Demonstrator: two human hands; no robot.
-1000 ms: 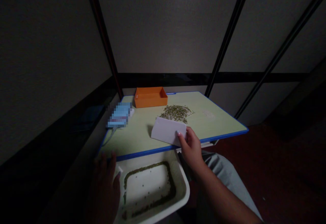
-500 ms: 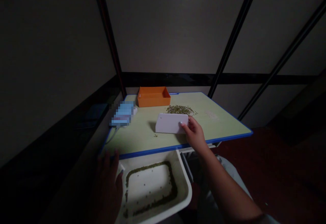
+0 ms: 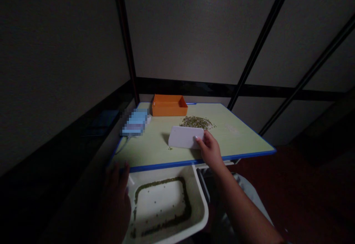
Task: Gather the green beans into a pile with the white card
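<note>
My right hand (image 3: 211, 151) grips the right end of a white plastic scraper (image 3: 185, 137), which stands on its long edge on the pale green table (image 3: 155, 149). Just behind the scraper lies a pile of small green beans (image 3: 197, 122). A few stray beans lie in front of its left end. My left hand (image 3: 117, 196) holds the left rim of a white tray (image 3: 200, 199) below the table's front edge. Green beans ring the tray's floor.
An orange box (image 3: 169, 105) stands at the table's back edge. A blurred blue object (image 3: 135, 122) lies at the left with a cable running off the edge. The blue table rim (image 3: 172, 163) overhangs the tray. Dark wall panels and black bars rise behind.
My right hand moved the scraper back from the table's front edge toward the bean pile and stood it more upright. The left hand and tray stayed put.
</note>
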